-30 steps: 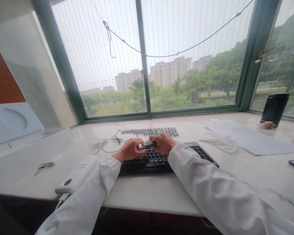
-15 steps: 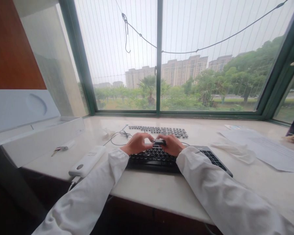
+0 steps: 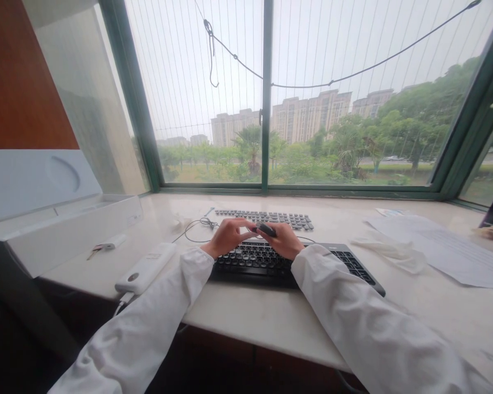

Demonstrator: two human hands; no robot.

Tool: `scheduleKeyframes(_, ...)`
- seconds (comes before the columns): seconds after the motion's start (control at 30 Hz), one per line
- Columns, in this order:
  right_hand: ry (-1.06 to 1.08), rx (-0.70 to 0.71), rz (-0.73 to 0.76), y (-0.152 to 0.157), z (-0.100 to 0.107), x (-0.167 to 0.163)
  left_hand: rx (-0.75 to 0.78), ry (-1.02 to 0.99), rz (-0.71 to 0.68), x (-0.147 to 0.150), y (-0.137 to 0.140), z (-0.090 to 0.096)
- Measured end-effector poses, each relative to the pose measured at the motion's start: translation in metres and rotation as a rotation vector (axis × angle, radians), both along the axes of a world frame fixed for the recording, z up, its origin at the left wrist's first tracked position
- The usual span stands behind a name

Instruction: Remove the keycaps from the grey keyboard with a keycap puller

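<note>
Above the black keyboard [image 3: 254, 271], my two hands meet. My right hand [image 3: 286, 239] is closed on a small black oblong tool [image 3: 266, 230], tilted, its exact kind unclear. My left hand [image 3: 228, 238] pinches at the tool's left end; whatever is between its fingertips is too small to name. Some positions on the keyboard have caps, while others, including the number pad on the right, show bare square sockets. Behind the hands, loose keycaps [image 3: 271, 219] lie in rows on the white tabletop. My forearms and hands cover part of the keyboard.
A thin cable [image 3: 193, 232] coils behind my left hand. On the left are a white power bank [image 3: 145, 271] with a plugged-in cable, a small white item with keys [image 3: 110, 243], and an open white box [image 3: 74, 230]. Crumpled tissue [image 3: 394, 254] and paper sheets [image 3: 447, 246] lie right.
The black tool has tilted, its right end now lower, and both hands have shifted slightly up. The fingers stay closed together around it. The keyboard appears slightly further left.
</note>
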State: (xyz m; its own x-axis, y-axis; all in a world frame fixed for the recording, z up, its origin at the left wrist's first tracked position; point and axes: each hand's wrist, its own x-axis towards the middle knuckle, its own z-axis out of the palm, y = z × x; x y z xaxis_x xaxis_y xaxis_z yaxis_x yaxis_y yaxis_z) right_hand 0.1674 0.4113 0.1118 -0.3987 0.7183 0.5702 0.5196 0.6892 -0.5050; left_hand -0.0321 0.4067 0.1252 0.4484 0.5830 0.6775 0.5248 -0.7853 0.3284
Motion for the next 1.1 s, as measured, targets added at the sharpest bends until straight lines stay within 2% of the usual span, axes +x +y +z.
scheduleKeyframes(0.1, 0.057, 0.011, -0.132, 0.004, 0.002, 0.002, -0.027, -0.020, 0.061, -0.003, 0.004, -0.002)
scheduleKeyframes(0.2, 0.067, 0.042, -0.380, 0.009, 0.005, 0.010, -0.062, -0.036, 0.150, -0.011, 0.013, -0.005)
scheduleKeyframes(0.3, -0.124, 0.044, -0.593, 0.012, 0.008, 0.022, -0.070, -0.010, 0.253, -0.021, 0.022, -0.009)
scheduleKeyframes(0.37, -0.260, 0.010, -0.662, 0.013, 0.008, 0.030, -0.073, 0.029, 0.328, -0.028, 0.027, -0.010)
scheduleKeyframes(0.47, -0.339, -0.065, -0.692, 0.012, 0.010, 0.036, -0.069, 0.083, 0.418, -0.036, 0.034, -0.010)
scheduleKeyframes(0.6, -0.366, -0.112, -0.693, 0.012, 0.011, 0.035, -0.049, 0.191, 0.476, -0.037, 0.050, 0.000)
scheduleKeyframes(0.83, -0.367, -0.109, -0.645, 0.012, 0.013, 0.034, -0.151, 0.426, 0.474, -0.010, 0.102, 0.017)
scheduleKeyframes(1.1, -0.381, -0.104, -0.631, 0.012, 0.013, 0.035, -0.295, 0.538, 0.512, 0.007, 0.150, 0.007)
